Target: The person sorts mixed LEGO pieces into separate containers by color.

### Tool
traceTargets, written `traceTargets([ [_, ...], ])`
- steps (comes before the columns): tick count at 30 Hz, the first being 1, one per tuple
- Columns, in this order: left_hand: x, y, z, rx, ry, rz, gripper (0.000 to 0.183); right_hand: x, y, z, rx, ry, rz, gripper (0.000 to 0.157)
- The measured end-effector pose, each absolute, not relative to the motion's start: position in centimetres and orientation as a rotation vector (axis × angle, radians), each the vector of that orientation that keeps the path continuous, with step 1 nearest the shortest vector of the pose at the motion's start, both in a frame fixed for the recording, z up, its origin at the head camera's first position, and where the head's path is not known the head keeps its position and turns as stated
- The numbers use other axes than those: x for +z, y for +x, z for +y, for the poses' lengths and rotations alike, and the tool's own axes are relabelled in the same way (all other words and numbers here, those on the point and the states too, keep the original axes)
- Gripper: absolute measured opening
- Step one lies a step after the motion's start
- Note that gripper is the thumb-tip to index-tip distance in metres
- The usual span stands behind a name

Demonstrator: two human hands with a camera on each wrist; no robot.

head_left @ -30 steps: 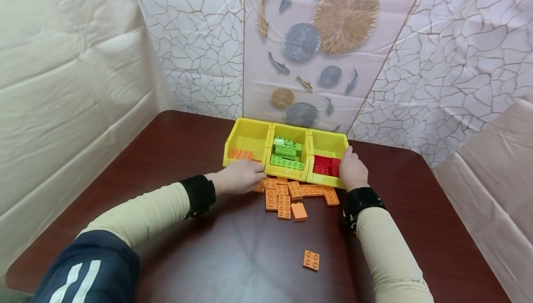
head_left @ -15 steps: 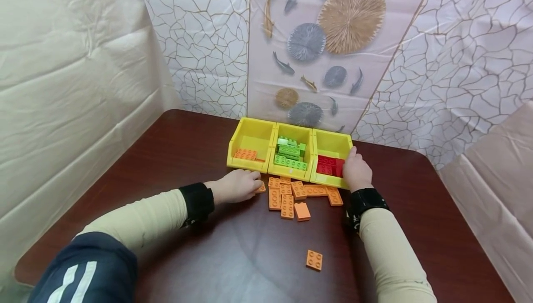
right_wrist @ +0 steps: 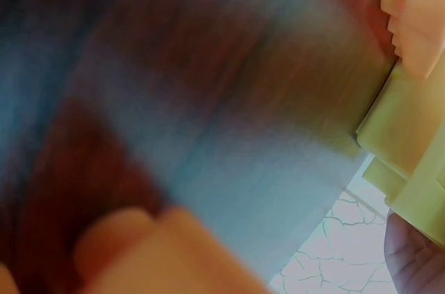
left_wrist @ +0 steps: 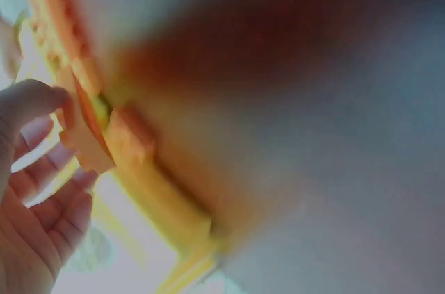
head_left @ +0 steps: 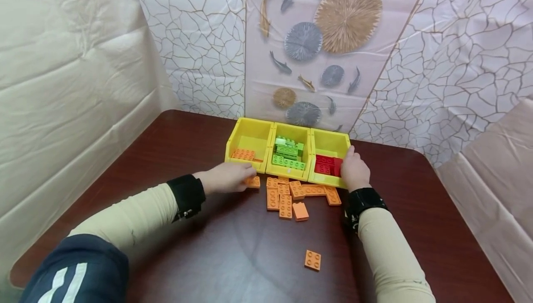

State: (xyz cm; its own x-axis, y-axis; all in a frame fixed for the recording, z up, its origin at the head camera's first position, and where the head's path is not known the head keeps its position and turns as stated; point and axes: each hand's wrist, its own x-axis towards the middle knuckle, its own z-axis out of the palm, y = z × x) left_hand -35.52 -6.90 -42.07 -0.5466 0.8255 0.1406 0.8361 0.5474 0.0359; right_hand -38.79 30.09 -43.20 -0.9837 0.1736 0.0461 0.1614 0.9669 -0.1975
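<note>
My left hand [head_left: 228, 177] pinches an orange toy brick [left_wrist: 87, 141] between thumb and fingers, just in front of the left yellow bin [head_left: 254, 132]. Two more yellow bins adjoin it in a row. Orange bricks [head_left: 243, 154] lie in the left bin, green bricks [head_left: 287, 151] in the middle bin [head_left: 293, 130], and red bricks [head_left: 326, 165] in the right bin [head_left: 330, 141]. With my right hand [head_left: 355, 170] I grip the outer side wall of the right bin; in the right wrist view its fingers [right_wrist: 414, 256] show at the yellow wall.
Several loose orange bricks [head_left: 285, 207] lie clustered in front of the middle and right bins. A single square orange brick [head_left: 312, 260] sits nearer on the dark brown table [head_left: 250, 256]. Patterned cloth [head_left: 200, 39] hangs behind the table, plain pale cloth [head_left: 75, 85] at the left.
My left hand has drawn an orange brick away from the cluster, moving left to the front of the left bin. The right hand stays at the right bin's side.
</note>
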Motion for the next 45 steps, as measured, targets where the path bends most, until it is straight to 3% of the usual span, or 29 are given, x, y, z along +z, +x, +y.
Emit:
traceTargets([
  [7, -39.6, -38.4, -7.6, -0.099, -1.274, -2.638, 0.018, -42.9, -38.8, 29.9, 0.290, -0.246, -3.038, 0.062],
  [12, -39.8, -40.6, -7.2, 0.016, -1.231, -2.704, 0.019, -43.1, -38.8, 29.8, 0.262, -0.232, -3.048, 0.064],
  [18, -40.3, -43.1, -5.8, 0.077, -1.140, -2.767, 0.036, -43.5, -38.9, 30.0, 0.268, -0.241, -3.046, 0.064],
  [21, -40.7, -43.9, -5.6, 0.134, -1.105, -2.806, 0.033, -43.7, -38.8, 29.8, 0.274, -0.245, -3.054, 0.065],
  [27, -41.4, -44.5, -5.8, 0.308, -1.036, -2.905, 0.015, -43.7, -38.8, 29.5, 0.274, -0.234, -3.046, 0.066],
  [45, -41.8, -44.2, -5.8, 0.328, -1.087, -2.842, 0.013, -43.3, -38.7, 30.1, 0.272, -0.255, -3.049, 0.067],
])
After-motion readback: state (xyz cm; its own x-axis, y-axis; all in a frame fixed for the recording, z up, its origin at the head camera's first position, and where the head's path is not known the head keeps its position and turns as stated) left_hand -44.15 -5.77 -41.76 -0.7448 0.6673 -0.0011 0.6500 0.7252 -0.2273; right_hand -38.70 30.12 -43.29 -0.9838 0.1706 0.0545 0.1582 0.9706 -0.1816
